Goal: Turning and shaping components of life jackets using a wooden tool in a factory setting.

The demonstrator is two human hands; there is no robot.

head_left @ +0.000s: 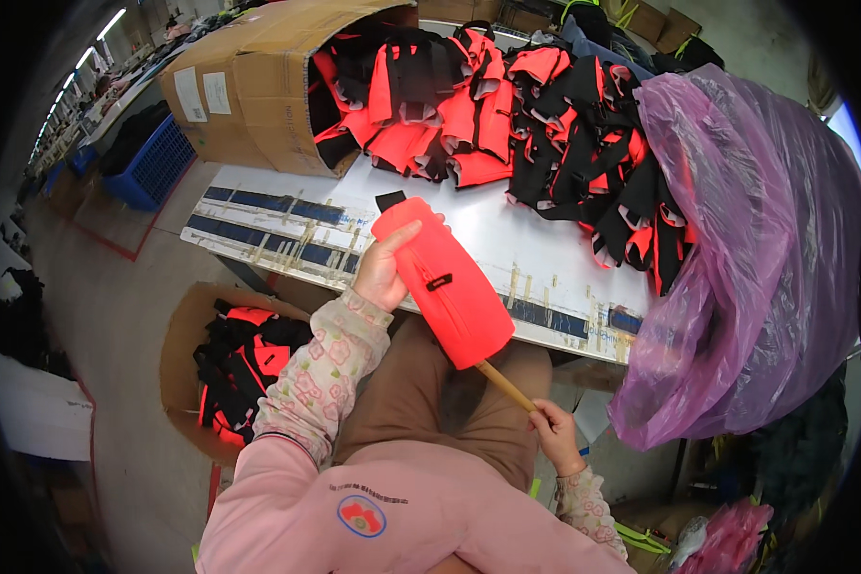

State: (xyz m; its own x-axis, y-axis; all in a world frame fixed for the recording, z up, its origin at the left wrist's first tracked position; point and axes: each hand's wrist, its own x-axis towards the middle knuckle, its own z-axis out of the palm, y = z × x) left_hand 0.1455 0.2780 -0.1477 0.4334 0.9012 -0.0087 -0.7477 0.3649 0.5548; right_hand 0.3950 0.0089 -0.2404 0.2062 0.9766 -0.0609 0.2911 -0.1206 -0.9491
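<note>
My left hand (383, 269) grips the upper left side of a bright coral fabric pouch (454, 297), thumb on its front face. The pouch is tube-shaped, with a zip line, a small black label and a black strap tab at its top end. From its lower end sticks out a thin wooden stick (505, 385). My right hand (557, 436) is closed round the stick's free end. The stick's other end is hidden, seemingly inside the pouch. Both hands are above my lap, at the near edge of the white table (450, 215).
Black and coral fabric pieces (478, 115) lie heaped across the table's far side, spilling from a tipped cardboard box (249, 91). A purple plastic bag (746, 258) drapes over the right end. An open carton (187, 383) with similar pieces stands on the floor at left, a blue crate (153, 167) beyond.
</note>
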